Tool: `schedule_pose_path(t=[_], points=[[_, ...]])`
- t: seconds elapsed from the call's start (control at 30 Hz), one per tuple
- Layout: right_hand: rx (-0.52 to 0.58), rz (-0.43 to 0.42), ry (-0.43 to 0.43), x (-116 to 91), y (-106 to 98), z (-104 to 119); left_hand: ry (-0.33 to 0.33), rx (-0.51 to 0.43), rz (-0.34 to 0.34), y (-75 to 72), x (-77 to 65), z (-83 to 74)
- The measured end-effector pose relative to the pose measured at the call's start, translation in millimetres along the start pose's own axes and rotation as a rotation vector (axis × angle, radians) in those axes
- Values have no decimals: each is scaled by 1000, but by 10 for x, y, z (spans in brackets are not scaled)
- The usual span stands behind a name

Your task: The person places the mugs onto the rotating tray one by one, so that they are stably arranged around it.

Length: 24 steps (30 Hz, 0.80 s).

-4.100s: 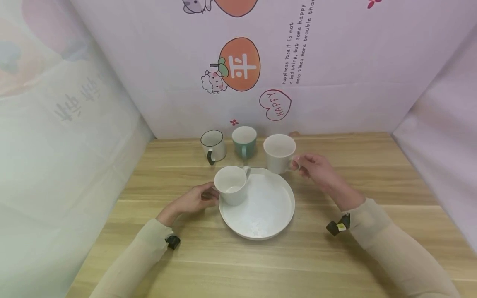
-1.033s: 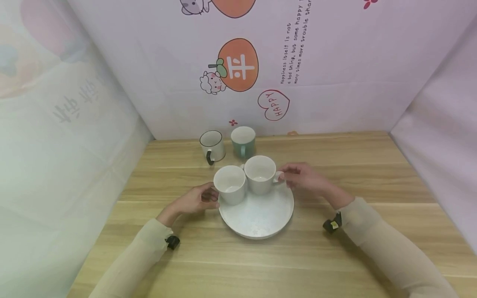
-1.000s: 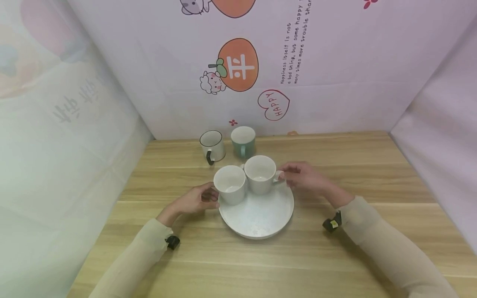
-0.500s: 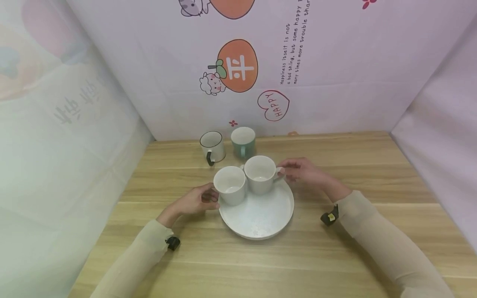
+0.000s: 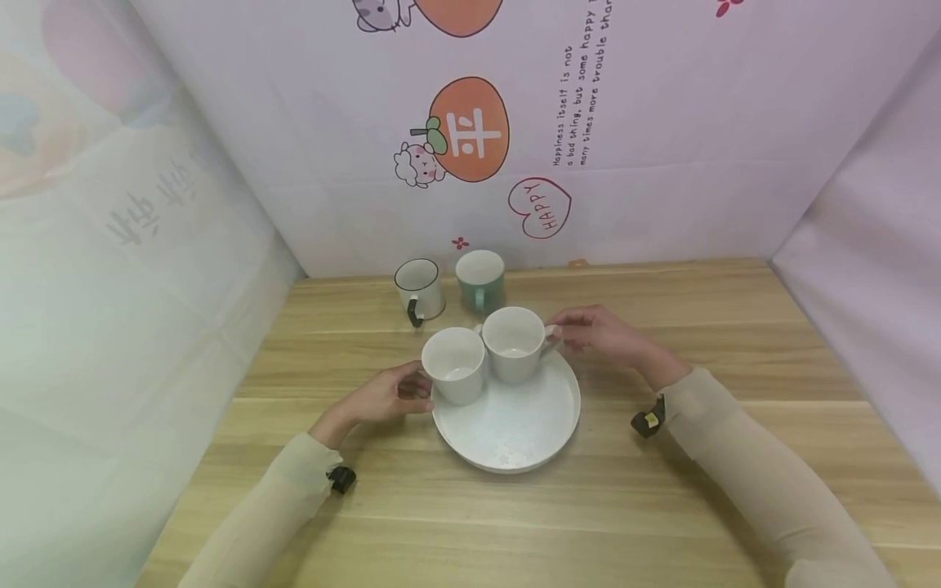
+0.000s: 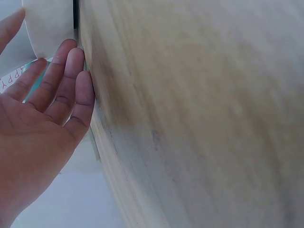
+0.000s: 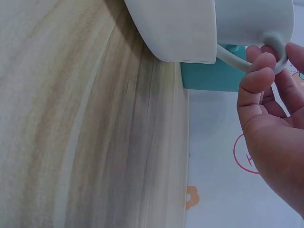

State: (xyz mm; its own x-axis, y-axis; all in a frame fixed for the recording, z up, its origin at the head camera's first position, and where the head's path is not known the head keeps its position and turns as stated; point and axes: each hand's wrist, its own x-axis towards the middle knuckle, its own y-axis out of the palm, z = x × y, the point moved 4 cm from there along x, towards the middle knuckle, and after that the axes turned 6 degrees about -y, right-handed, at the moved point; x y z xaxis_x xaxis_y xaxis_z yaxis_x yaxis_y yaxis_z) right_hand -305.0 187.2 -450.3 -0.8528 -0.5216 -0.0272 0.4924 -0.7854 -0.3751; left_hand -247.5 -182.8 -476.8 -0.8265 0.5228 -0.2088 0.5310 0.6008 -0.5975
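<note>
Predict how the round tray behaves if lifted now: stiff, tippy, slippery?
The tray is probably stiff: its raised rim forms an even circle. It would likely dip toward the far left, where both white mugs crowd together. Its smooth, slightly shiny inside might let them slide, though the rim could stop them.

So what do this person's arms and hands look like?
The left sleeve and right sleeve are pale beige. Each ends near a small black block, the right one with a yellow patch. The left hand and right hand look gloveless.
</note>
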Motion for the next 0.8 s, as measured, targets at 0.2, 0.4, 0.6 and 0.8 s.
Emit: schedule_pose_path(t=[0.2, 0.4, 0.6, 0.8], points=[[-4, -7, -12, 3, 1, 13, -5, -9, 5, 2, 0, -2], [-1, -17, -6, -21, 10, 12, -19, 26, 0, 6, 20, 54], [-9, -23, -3, -30, 4, -14, -30, 37, -1, 6, 18, 53], [-17, -31, 15, -39, -13, -36, -16, 28, -10, 2, 16, 48]])
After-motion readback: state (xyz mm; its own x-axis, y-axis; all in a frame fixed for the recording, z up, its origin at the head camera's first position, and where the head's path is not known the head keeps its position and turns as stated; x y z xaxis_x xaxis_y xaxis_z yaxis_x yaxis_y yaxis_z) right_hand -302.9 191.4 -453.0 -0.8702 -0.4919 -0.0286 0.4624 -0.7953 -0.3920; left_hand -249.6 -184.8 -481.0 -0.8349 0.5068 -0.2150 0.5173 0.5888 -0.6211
